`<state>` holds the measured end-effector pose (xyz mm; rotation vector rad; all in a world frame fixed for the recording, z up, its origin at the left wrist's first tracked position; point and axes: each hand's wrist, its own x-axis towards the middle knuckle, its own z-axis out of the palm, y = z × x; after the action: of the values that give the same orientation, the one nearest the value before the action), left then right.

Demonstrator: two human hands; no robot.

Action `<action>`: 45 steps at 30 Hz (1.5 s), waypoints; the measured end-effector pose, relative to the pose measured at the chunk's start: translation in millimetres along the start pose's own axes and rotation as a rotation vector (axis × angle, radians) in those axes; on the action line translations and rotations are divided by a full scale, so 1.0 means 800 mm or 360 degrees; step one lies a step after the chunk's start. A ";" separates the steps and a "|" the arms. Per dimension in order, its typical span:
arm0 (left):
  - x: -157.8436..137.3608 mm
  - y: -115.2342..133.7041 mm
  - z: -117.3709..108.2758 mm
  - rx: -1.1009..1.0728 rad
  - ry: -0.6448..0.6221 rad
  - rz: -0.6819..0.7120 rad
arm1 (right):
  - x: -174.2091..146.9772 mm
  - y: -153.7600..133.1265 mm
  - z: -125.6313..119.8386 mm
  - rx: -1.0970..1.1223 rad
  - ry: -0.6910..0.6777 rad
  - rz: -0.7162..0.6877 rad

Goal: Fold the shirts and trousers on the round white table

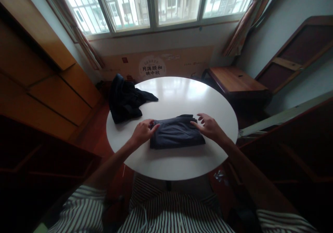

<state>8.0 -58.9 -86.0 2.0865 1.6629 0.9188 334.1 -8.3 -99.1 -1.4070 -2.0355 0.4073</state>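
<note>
A dark grey-blue garment [178, 134], folded into a flat, layered rectangle, lies on the white oval table [166, 167] in front of me. Its exact kind is hard to make out; the layers show along its far edge. At its upper left corner is my left hand [143, 131], thumb stretched over the cloth and fingers apart from it. My right hand [210, 126] is at the upper right corner, its thumb touching the fabric while the other fingers are spread above the table. A crumpled black garment [125, 99] rests at the table's left side, partly over the rim.
Beyond the table, a low wooden table [238, 79] stands at the right, under the curtain [241, 28]. Wooden cabinets [52, 87] line the left. A barred window [156, 5] is ahead, above a printed panel [179, 61]. Small shiny items [219, 175] lie on the floor, lower right.
</note>
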 end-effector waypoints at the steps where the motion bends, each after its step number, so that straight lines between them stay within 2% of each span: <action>1: 0.008 -0.002 0.006 -0.0042 -0.0004 -0.0087 | 0.007 0.000 0.001 -0.0005 -0.0070 0.0102; 4: 0.020 -0.008 0.020 -0.0151 -0.0020 -0.0227 | 0.019 0.002 0.001 0.0080 -0.0202 0.0178; 8: 0.017 -0.011 0.027 -0.0333 0.0025 -0.0285 | 0.020 -0.002 -0.002 0.0216 -0.0049 0.0067; 11: 0.011 -0.009 0.027 -0.0529 0.0142 -0.0295 | 0.020 -0.009 -0.002 0.0328 0.0097 0.0020; 15: 0.005 -0.011 0.028 -0.0855 0.0204 -0.0368 | 0.027 -0.012 0.003 0.0583 0.0204 0.0125; 18: 0.005 -0.021 0.033 -0.0995 0.0235 -0.0439 | 0.037 -0.009 0.010 0.0759 0.0232 0.0209; 22: 0.009 -0.029 0.041 -0.1082 0.0263 -0.0590 | 0.056 0.001 0.023 0.0842 0.0186 0.0208; 25: 0.013 -0.026 0.040 -0.1079 0.0210 -0.0728 | 0.066 0.007 0.032 0.0815 0.0146 0.0212; 28: 0.014 -0.022 0.036 -0.1163 0.0018 -0.0828 | 0.067 0.014 0.038 0.0799 0.0093 0.0242; 30: 0.011 -0.024 0.036 -0.1252 -0.0028 -0.0799 | 0.064 0.019 0.039 0.0765 0.0126 0.0244; 34: 0.003 -0.032 0.037 -0.1343 0.0074 -0.0684 | 0.057 0.030 0.041 0.0771 0.0249 0.0283; 36: 0.004 -0.034 0.035 -0.1306 0.0065 -0.0657 | 0.057 0.029 0.042 0.0769 0.0262 0.0272; 40: 0.023 -0.034 0.029 -0.1122 -0.0069 -0.0692 | 0.067 0.017 0.046 0.0643 0.0235 0.0001; 42: 0.036 -0.036 0.031 -0.1078 -0.0022 -0.0686 | 0.074 0.010 0.048 0.0649 0.0188 -0.0077; 45: 0.046 -0.044 0.039 -0.1079 0.0139 -0.0635 | 0.078 0.010 0.051 0.0665 0.0169 -0.0031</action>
<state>6.3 -10.0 -120.2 1.2359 1.4480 1.2223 298.6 56.0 -114.8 -1.1260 -1.7501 0.6887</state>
